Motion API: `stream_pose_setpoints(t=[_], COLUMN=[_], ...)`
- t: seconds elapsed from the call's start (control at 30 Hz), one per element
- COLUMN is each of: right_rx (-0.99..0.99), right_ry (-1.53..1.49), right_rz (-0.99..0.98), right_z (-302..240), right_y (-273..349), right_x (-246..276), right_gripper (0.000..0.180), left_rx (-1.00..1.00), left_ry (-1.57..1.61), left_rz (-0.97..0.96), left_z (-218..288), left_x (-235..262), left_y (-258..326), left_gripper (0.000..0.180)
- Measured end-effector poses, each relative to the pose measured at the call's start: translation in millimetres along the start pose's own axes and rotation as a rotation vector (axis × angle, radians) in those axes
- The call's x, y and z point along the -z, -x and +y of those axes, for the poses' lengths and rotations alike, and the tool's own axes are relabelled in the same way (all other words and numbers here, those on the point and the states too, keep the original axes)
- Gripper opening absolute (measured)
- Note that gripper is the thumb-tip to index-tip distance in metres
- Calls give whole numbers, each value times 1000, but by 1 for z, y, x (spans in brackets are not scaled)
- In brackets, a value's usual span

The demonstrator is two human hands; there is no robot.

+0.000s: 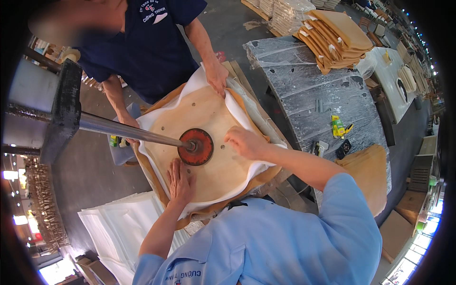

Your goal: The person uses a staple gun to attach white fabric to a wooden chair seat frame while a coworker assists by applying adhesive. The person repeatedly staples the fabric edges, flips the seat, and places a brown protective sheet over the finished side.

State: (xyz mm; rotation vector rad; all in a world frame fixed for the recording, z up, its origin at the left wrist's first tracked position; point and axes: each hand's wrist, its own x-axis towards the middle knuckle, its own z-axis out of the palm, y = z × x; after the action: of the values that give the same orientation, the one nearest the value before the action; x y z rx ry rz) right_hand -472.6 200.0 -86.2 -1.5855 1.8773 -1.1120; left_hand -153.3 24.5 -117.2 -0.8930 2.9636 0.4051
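A pale wooden seat panel (218, 178) with several small holes lies before me, over a white padding sheet (231, 105) and a brown cover (273, 176) that stick out around its edges. On the panel's middle sits a round red disc (205, 156) with a dark rim, at the end of a slanting metal rod (133, 131). My left hand (179, 184) lies on the panel just below the disc, fingers stretched out. My right hand (247, 143) is over the panel's right part, fingers curled in; whatever they hold, if anything, is hidden.
Opposite me, a co-worker in a dark shirt (142, 52) has both hands at the panel's far edges. A plastic-covered table (294, 90) at the right bears brown covers (332, 38) and a yellow-green package (338, 127). White sheets (116, 228) are stacked at the lower left.
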Motion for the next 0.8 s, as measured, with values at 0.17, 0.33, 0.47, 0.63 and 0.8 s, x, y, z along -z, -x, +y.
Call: stream_pose_setpoints(t=[0.17, 0.33, 0.47, 0.63, 0.8], right_rx=[204, 208, 215, 246, -424], right_ry=[283, 333, 307, 384, -270], right_rz=[61, 1, 29, 139, 364], right_z=[21, 33, 26, 17, -8], right_y=[19, 38, 37, 37, 29], right_x=[-43, -47, -52, -40, -12], right_gripper=[52, 66, 69, 55, 30], left_rx=[-98, -166, -159, -142, 1], left_ry=[79, 50, 64, 51, 303], left_rz=[-36, 61, 102, 140, 160], left_z=[-19, -11, -16, -11, -26], left_x=[8, -6, -3, -2, 23], left_y=[-2, 12, 18, 6, 23], left_gripper=[89, 85, 76, 72, 47])
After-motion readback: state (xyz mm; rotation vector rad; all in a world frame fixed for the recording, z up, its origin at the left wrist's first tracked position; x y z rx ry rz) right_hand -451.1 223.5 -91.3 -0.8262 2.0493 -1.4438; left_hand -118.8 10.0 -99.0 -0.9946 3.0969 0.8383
